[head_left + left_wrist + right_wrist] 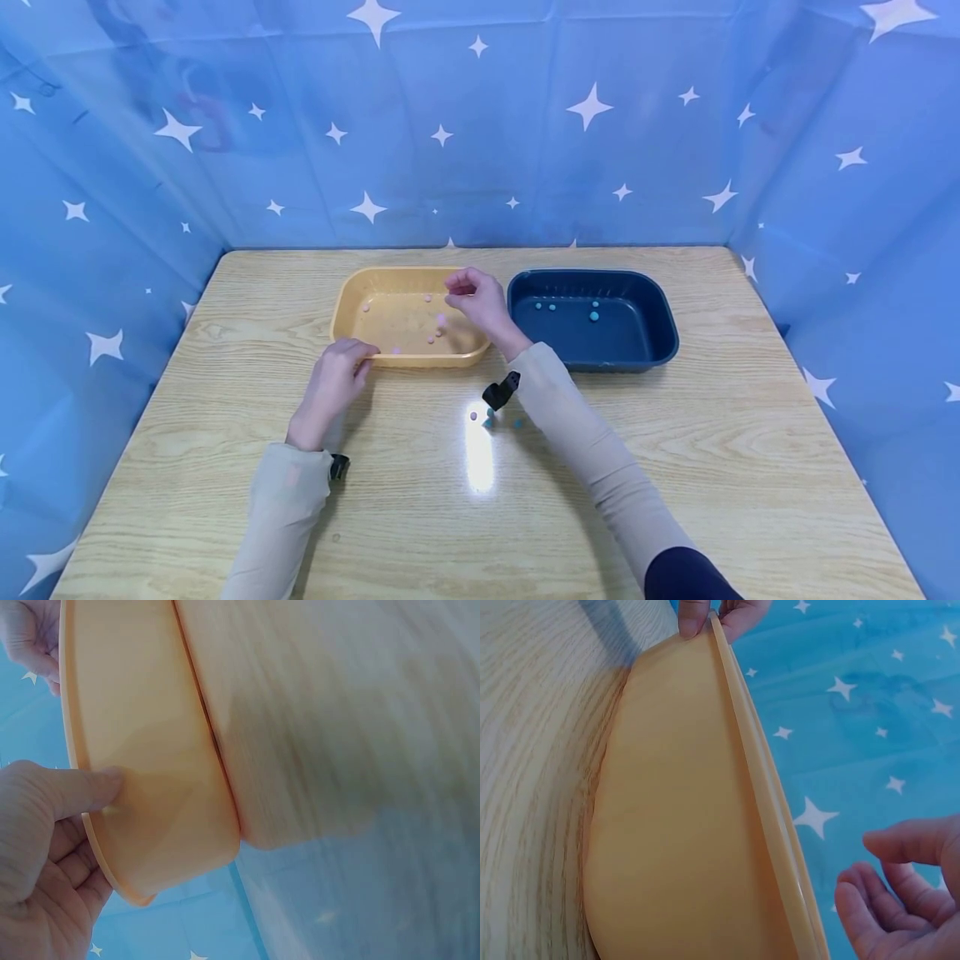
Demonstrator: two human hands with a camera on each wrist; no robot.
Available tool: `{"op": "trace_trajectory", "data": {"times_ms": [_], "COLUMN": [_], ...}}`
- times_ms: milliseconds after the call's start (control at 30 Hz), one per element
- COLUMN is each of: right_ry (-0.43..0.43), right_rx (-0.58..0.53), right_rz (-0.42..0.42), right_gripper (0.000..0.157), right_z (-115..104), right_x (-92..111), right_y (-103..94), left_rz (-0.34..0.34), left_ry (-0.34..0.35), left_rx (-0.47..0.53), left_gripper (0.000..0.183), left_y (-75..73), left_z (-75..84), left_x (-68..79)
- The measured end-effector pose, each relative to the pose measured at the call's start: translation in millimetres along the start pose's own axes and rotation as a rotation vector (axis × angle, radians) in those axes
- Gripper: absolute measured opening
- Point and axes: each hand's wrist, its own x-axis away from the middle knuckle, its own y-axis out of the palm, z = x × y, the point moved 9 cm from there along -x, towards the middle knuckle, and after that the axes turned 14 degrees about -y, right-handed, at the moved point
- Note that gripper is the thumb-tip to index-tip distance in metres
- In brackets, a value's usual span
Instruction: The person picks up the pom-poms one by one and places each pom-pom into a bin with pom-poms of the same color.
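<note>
My left hand [333, 379] grips the front left rim of a yellow-orange plastic tray [420, 362]. In the left wrist view, the thumb of this hand [34, 840] lies against the tray's outer wall, with the other fingers tucked behind the rim. Over the tray's right part hovers my right hand [483, 304]. The right wrist view shows its fingers [855, 904] loosely bent, apart from the thumb, with nothing visible between them. Several small pink balls [440, 320] lie scattered on the tray's floor.
Right of the yellow tray stands a dark blue tray [670, 337] holding several teal balls [594, 317]. On the wooden table [405, 517], near the right wrist's black camera [501, 390], lie a pinkish ball [473, 416] and a few teal pieces [517, 423]. A blue starry curtain [510, 167] encloses the table.
</note>
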Motion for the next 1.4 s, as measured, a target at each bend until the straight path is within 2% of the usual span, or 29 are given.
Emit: {"op": "trace_trajectory", "data": {"times_ms": [267, 500, 800, 1400], "right_ry": [0.006, -0.034, -0.104, -0.128], "right_rx": [0.017, -0.017, -0.054, -0.073], "right_rz": [0.000, -0.006, -0.061, -0.123], "right_gripper": [0.016, 0.016, 0.015, 0.016], "right_z": [1, -5, -14, -22], "right_x": [2, 7, 20, 48], "right_y": [-3.0, -6.1, -7.4, -8.9], "left_rz": [-0.006, -0.022, -0.024, -0.013], "left_ry": [0.001, -0.009, -0.011, -0.009], "left_rx": [-0.006, -0.013, -0.018, -0.009], "left_gripper": [0.016, 0.014, 0.014, 0.016], "left_y": [0.0, 1.0, 2.2, 1.6], "left_z": [-0.3, -0.8, -1.2, -1.8], "left_x": [-0.5, -1.2, -1.4, -0.5]}}
